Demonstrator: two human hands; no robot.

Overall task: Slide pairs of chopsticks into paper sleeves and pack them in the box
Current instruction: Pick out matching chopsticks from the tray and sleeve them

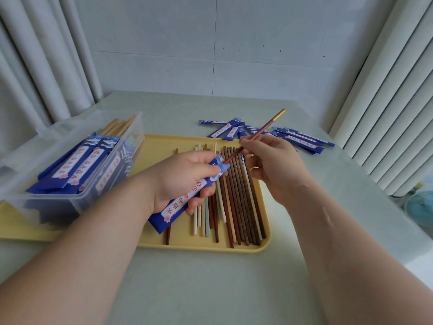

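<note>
My left hand [185, 181] grips the blue paper sleeve [187, 198] over the middle of the yellow tray [264, 242], thumb near its mouth. My right hand [274, 170] pinches a red-brown chopstick [257, 134] with a gold top; its tip sits at the sleeve mouth. I cannot tell whether a second stick lies behind it. I judge the sleeve light, thin and easily creased: hold it near the mouth, loosely, so the opening does not flatten. The chopstick looks stiff, light and smooth: grip mid-shaft for aim. Loose chopsticks [241, 207] lie along the tray. Spare sleeves [297, 137] lie beyond its far edge. The clear box [70, 202] stands at its left edge. The sleeve's white panel carries red Chinese characters and a pink blossom; no brand is legible.
</note>
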